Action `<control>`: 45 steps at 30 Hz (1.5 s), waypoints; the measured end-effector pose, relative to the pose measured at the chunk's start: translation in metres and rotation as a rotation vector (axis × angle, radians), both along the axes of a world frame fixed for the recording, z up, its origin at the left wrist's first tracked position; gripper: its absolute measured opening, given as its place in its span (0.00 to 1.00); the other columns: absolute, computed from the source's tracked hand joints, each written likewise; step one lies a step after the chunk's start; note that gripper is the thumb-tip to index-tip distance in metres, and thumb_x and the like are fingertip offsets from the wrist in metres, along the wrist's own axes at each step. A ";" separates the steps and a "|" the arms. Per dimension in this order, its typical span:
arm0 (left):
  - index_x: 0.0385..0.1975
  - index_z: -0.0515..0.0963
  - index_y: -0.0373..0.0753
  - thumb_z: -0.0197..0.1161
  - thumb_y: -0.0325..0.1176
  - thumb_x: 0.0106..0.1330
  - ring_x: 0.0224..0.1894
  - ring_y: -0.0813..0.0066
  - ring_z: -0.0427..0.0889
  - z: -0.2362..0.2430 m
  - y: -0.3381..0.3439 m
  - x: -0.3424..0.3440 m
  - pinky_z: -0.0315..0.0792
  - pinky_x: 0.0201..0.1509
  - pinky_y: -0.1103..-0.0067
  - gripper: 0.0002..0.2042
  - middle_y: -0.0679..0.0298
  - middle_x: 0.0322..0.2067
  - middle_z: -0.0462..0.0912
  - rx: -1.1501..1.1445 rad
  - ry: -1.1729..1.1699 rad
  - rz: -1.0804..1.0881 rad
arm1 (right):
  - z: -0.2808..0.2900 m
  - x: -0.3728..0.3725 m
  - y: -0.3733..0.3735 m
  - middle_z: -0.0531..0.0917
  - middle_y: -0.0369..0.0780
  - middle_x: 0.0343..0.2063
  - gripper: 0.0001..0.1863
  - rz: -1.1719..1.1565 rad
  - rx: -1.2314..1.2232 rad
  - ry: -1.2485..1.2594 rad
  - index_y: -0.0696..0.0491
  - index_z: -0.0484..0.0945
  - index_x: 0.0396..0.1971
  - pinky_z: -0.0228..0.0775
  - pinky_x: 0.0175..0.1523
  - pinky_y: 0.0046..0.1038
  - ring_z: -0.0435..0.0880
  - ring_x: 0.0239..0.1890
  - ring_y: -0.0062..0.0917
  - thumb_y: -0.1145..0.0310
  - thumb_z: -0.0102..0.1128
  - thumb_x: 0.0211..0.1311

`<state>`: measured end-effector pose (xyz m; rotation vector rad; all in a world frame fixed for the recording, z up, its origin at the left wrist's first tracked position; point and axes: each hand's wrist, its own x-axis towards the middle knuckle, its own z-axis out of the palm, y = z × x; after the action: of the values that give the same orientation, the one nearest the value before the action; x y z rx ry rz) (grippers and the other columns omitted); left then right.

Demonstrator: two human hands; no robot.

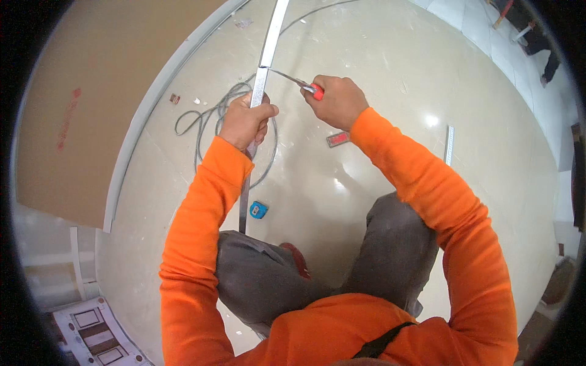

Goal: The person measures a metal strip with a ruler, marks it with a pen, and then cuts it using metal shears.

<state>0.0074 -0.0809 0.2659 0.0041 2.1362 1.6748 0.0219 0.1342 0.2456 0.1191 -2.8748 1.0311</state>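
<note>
A long pale metal channel (271,30) runs vertically through the middle, with a notch partway along it. My left hand (247,119) is closed around the channel below the notch. My right hand (339,104) grips red-handled metal snips (315,90), whose slim blades reach leftward to the notch. Below my right hand lies a small red and grey rectangular item (337,139). A blue tape measure (258,210) sits on the floor beside the channel's lower part.
A grey cable (195,137) loops on the glossy floor (403,73). A brown board (79,122) lies at left, a metal strip (449,146) at right. A printed panel (101,335) is lower left. Another person's dark-trousered leg (549,64) shows upper right.
</note>
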 end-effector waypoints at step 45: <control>0.31 0.81 0.32 0.67 0.45 0.64 0.25 0.68 0.77 -0.040 -0.004 -0.009 0.71 0.31 0.69 0.18 0.58 0.21 0.79 -0.340 0.523 -0.010 | -0.084 -0.029 0.000 0.83 0.53 0.43 0.19 0.261 0.034 0.098 0.58 0.82 0.38 0.71 0.56 0.44 0.82 0.46 0.44 0.57 0.52 0.63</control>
<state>-0.0015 -0.0853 0.2260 0.3904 2.7750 1.3888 -0.0067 0.1343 0.1614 0.5438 -2.8404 0.9821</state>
